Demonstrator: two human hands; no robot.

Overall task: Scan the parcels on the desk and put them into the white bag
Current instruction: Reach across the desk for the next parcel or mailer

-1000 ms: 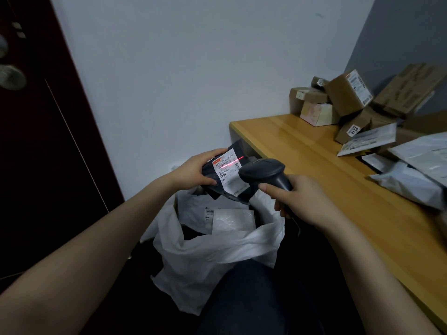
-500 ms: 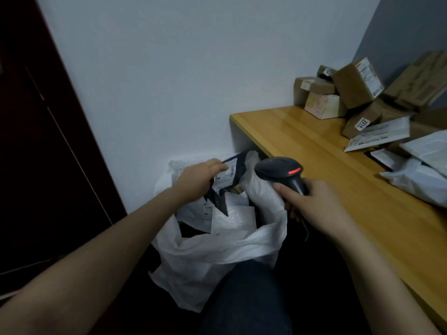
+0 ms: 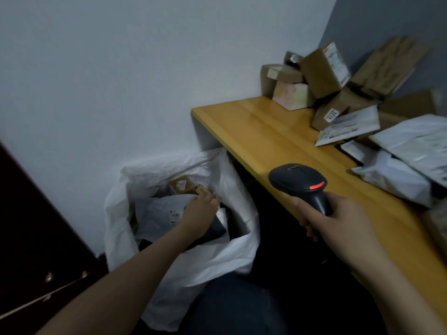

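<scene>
At lower centre, the left hand (image 3: 200, 213) is gripping a dark parcel (image 3: 215, 229) inside the white bag (image 3: 217, 259); the right hand (image 3: 338, 221) is clasping the scanner (image 3: 298, 181). Several parcels are already bagged; many parcels (image 3: 396, 165) are waiting on the surface (image 3: 266, 131), upper right.

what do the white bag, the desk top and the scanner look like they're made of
White bag: thin plastic film, probably; soft crumpled folds, slightly glossy.
Desk top: wood or wood laminate; yellowish, lengthwise plank seams, smooth sheen.
Scanner, in the right hand: moulded dark plastic, matte, with a lit red strip.
</scene>
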